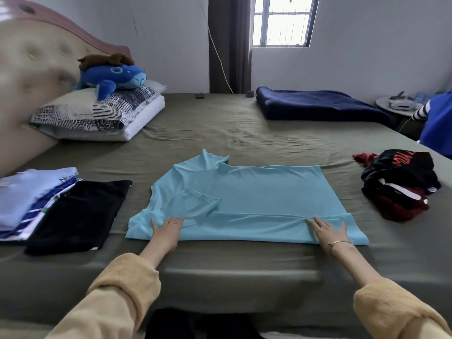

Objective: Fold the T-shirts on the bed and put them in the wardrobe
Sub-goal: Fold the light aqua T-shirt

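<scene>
Turquoise cloth fills the middle of the head view: a light blue T-shirt (244, 199) lies spread on the olive bed (220, 133), its near long edge already folded over into a band. Both hands press flat on that band, fingers straight and released, grasping nothing. The left hand (166, 230) rests on the sleeve end, the right hand (329, 231) on the hem end, a thin bracelet at its wrist; yellow fleece sleeves cover both forearms. Just left of the left fingers lies a folded black shirt (78, 216), and beyond it a stack of folded pale blue and striped shirts (31, 199). Right of the right fingers, well apart, sits a crumpled heap of black and red clothes (398, 184). Far beyond the fingers are pillows (97, 113) topped by a blue plush whale (115, 77) and a folded navy blanket (318, 104).
</scene>
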Demonstrator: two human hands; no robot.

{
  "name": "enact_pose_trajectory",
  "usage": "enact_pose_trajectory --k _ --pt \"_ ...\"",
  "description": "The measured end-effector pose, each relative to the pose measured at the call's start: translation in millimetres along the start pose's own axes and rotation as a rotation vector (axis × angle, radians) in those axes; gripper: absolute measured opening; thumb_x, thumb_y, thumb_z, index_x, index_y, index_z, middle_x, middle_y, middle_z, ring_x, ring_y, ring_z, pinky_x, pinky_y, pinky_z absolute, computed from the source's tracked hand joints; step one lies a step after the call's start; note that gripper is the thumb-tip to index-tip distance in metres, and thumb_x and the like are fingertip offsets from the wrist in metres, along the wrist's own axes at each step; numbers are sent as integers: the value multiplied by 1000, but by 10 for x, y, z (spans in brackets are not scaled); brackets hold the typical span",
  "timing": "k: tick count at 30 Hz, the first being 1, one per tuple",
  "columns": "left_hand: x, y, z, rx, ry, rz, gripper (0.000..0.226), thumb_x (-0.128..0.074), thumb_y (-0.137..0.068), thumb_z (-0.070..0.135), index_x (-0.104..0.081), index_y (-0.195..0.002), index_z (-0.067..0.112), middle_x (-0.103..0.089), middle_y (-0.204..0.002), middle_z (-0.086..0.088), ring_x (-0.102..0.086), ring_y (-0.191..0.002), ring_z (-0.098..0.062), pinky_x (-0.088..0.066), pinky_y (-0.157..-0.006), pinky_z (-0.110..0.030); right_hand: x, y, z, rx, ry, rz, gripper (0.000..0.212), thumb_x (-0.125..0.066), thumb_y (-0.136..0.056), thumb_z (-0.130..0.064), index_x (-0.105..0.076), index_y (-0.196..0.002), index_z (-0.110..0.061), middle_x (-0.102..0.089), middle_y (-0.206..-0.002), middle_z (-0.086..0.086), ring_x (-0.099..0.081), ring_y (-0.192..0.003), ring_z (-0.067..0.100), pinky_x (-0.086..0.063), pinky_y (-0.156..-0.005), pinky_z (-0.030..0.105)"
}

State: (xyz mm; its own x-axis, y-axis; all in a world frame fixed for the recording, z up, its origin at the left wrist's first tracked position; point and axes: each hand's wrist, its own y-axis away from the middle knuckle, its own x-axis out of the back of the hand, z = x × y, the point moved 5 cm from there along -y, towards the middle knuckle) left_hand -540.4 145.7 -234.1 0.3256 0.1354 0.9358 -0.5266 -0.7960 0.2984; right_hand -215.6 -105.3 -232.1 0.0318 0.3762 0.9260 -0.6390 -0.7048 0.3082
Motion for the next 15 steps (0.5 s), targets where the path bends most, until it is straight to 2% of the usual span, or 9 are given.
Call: enact_pose_trajectory --k 2,4,8,15 --pt "167 -69 24 10 -20 112 51 -44 -93 5 -30 -140 17 -36 -143 -3 -32 -135 -19 -7 -114 -59 129 -98 -27 -24 18 93 61 -40 -90 2 -23 -144 -19 -23 -151 2 -26 -139 15 -17 -112 57" --pt "305 -165 49 26 3 161 36 -40 -93 7 -42 -128 16 -46 -132 -2 -40 -127 -18 -12 -115 -55 245 -220 -85 -30 -10 154 48 -37 -89 2 -38 -131 -20 -37 -140 0 -35 -132 14 -26 -110 49" --pt "465 -510 181 -12 98 230 33 -40 -92 9 -47 -125 16 -48 -130 -1 -42 -125 -19 -28 -105 -41 421 -567 -322 33 -96 188 47 -34 -89 0 -41 -130 -21 -41 -135 0 -38 -129 14 -30 -104 40" --pt "704 -1313 534 -167 250 336 39 -37 -91 6 -47 -127 15 -48 -129 -2 -43 -123 -19 -36 -96 -34 602 -1336 -418 44 -158 197 41 -33 -89 -3 -41 -127 -17 -45 -131 2 -41 -127 16 -34 -101 39"
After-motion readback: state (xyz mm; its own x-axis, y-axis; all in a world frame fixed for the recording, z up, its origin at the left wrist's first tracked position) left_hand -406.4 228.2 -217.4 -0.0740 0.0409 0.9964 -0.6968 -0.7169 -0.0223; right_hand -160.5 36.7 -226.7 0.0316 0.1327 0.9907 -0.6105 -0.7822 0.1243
